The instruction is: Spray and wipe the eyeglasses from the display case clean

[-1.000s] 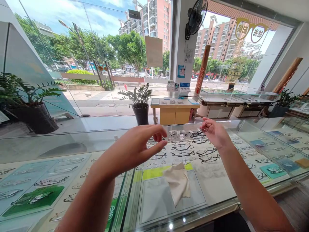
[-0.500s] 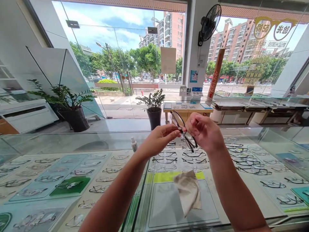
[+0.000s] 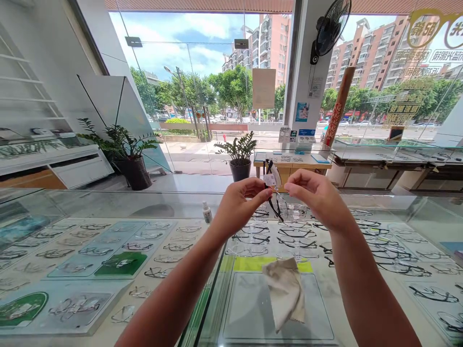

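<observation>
Both my hands are raised over a glass display counter [image 3: 108, 202] full of eyeglass frames. Between them I hold a pair of dark-rimmed glasses [image 3: 275, 200] with a small white tag on it. My left hand [image 3: 240, 205] pinches the glasses near the tag with thumb and fingers closed. My right hand [image 3: 316, 197] grips the other side, fingers curled. A crumpled beige cleaning cloth [image 3: 284, 289] lies on a grey mat [image 3: 318, 323] on the countertop just below my hands.
A small white bottle [image 3: 206, 212] stands on the counter left of my hands. Rows of glasses lie under the glass. Potted plants [image 3: 238, 156] stand on the floor beyond, with another display table [image 3: 292, 164] and large windows behind.
My hands came together from apart and lifted a pair of glasses up from the counter. The view has panned left and the glasses now hang more upright between my fingers.
</observation>
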Action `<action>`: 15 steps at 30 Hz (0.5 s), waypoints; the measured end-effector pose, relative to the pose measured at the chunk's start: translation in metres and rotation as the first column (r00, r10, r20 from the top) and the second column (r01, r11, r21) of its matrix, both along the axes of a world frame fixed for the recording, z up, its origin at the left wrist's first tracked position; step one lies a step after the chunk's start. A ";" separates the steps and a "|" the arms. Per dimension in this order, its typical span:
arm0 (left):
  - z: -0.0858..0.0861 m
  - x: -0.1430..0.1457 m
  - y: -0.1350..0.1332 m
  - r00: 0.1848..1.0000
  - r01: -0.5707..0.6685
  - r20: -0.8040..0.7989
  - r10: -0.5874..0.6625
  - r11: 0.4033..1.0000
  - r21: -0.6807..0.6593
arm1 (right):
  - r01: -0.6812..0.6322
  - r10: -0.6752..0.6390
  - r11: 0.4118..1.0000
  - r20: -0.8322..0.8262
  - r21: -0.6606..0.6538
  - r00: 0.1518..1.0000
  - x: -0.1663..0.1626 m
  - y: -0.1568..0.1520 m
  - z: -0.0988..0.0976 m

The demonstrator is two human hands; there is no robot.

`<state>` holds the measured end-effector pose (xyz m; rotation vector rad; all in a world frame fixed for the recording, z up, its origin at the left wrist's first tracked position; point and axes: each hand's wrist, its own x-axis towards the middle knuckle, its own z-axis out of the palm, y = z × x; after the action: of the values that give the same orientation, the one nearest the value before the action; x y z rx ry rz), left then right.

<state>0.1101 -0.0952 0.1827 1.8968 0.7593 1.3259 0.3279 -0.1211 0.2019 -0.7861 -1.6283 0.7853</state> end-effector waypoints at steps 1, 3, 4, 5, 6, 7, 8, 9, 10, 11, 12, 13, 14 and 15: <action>0.000 0.000 0.000 1.000 -0.016 -0.012 0.016 1.000 0.016 | 0.045 -0.044 0.999 0.076 -0.002 0.996 0.001 0.002 -0.001; 0.000 -0.001 -0.001 1.000 -0.021 -0.023 0.022 0.999 0.041 | 0.061 -0.058 0.998 0.169 -0.014 0.984 0.001 0.007 -0.003; 0.000 -0.002 -0.001 1.000 -0.015 -0.024 0.016 0.999 0.049 | 0.047 -0.043 0.999 0.187 -0.018 0.981 0.001 0.009 -0.004; 0.000 -0.003 -0.001 1.000 -0.007 -0.026 0.008 0.999 0.052 | 0.025 -0.021 1.000 0.195 -0.018 0.981 0.001 0.011 -0.004; 0.000 -0.003 -0.001 1.000 0.000 -0.026 0.001 0.999 0.054 | -0.003 0.007 1.000 0.200 -0.018 0.980 0.000 0.012 -0.005; 0.000 -0.004 -0.001 1.000 0.002 -0.026 -0.001 0.999 0.054 | -0.030 0.033 0.999 0.201 -0.018 0.979 0.000 0.012 -0.005; 0.001 -0.004 -0.002 1.000 0.002 -0.026 -0.001 0.999 0.054 | -0.054 0.057 0.998 0.197 -0.020 0.979 0.000 0.013 -0.005; 0.001 -0.004 -0.002 1.000 0.002 -0.024 -0.001 0.999 0.053 | -0.076 0.080 0.997 0.187 -0.027 0.979 0.000 0.013 -0.005; 0.002 -0.004 -0.003 1.000 0.000 -0.022 0.001 0.999 0.053 | -0.098 0.104 0.994 0.171 -0.040 0.980 0.000 0.013 -0.005; 0.004 -0.004 -0.004 1.000 -0.006 -0.021 0.007 0.999 0.054 | -0.117 0.125 0.991 0.151 -0.056 0.981 0.000 0.013 -0.005; 0.005 -0.004 -0.005 1.000 -0.014 -0.020 0.015 0.998 0.055 | -0.135 0.143 0.988 0.129 -0.073 0.981 -0.001 0.013 -0.006; 0.006 -0.004 -0.006 1.000 -0.020 -0.020 0.021 0.998 0.056 | -0.148 0.157 0.985 0.107 -0.089 0.982 -0.001 0.014 -0.006; 0.007 -0.004 -0.007 0.999 -0.025 -0.019 0.026 0.998 0.056 | -0.156 0.165 0.982 0.087 -0.103 0.982 -0.001 0.015 -0.007; 0.007 -0.004 -0.007 0.999 -0.028 -0.019 0.029 0.998 0.057 | -0.159 0.167 0.981 0.069 -0.113 0.983 -0.002 0.016 -0.008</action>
<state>0.1057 -0.1023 0.1902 1.9524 0.7685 1.3609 0.3259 -0.1056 0.1937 -0.7735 -1.7488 0.9755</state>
